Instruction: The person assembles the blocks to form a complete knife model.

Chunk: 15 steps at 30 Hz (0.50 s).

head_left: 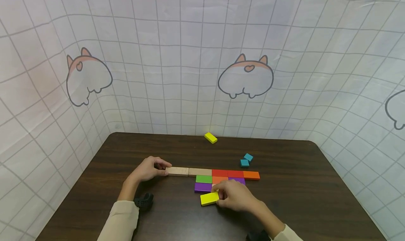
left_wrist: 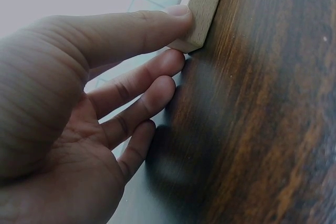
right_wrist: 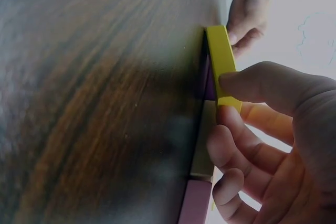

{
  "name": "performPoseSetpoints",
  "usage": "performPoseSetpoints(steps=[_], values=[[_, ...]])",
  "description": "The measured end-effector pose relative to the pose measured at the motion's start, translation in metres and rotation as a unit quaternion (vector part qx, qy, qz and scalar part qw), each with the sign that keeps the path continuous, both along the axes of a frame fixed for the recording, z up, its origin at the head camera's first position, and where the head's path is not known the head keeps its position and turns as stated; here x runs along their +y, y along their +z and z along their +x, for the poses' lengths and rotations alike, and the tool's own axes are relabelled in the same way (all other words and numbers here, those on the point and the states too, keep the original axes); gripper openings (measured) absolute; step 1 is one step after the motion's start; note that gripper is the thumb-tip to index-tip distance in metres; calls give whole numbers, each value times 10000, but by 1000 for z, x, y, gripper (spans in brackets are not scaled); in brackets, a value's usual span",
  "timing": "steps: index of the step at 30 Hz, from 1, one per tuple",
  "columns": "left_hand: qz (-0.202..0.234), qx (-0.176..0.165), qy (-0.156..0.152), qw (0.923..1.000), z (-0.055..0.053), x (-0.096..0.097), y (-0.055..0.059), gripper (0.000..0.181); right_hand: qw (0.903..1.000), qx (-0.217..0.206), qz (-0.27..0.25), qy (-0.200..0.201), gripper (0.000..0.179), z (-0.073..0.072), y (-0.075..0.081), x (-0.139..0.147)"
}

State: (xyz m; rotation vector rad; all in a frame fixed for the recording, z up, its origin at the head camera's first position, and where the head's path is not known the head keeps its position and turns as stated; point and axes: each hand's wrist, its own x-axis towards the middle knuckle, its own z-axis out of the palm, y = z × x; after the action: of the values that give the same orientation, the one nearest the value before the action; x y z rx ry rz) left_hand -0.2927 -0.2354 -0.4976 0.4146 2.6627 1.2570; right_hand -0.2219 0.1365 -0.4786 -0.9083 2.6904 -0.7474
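Note:
My left hand (head_left: 148,169) pinches the left end of a plain wooden block (head_left: 178,171) between thumb and forefinger; the other fingers are loosely bent beside it. That block ends a row with a second wooden block (head_left: 200,171), two red blocks (head_left: 219,173) and an orange block (head_left: 251,175). My right hand (head_left: 236,195) grips a yellow block (head_left: 209,199) by its right end, thumb against its side in the right wrist view. Just beyond it lie a green block (head_left: 204,178), a purple block (head_left: 203,187) and other blocks partly hidden by this hand.
Two small blue-green blocks (head_left: 244,163) lie behind the row at the right. Another yellow block (head_left: 210,137) sits at the dark wooden table's (head_left: 284,199) far edge. A white grid-patterned curtain (head_left: 177,76) surrounds the back and sides.

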Motion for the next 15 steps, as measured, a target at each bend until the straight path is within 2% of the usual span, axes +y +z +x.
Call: performPoseSetpoints(steps=[15], values=[[-19,17,-37,10000,0,0,0,23,9987,-379,-319,89,19,2,2,2]])
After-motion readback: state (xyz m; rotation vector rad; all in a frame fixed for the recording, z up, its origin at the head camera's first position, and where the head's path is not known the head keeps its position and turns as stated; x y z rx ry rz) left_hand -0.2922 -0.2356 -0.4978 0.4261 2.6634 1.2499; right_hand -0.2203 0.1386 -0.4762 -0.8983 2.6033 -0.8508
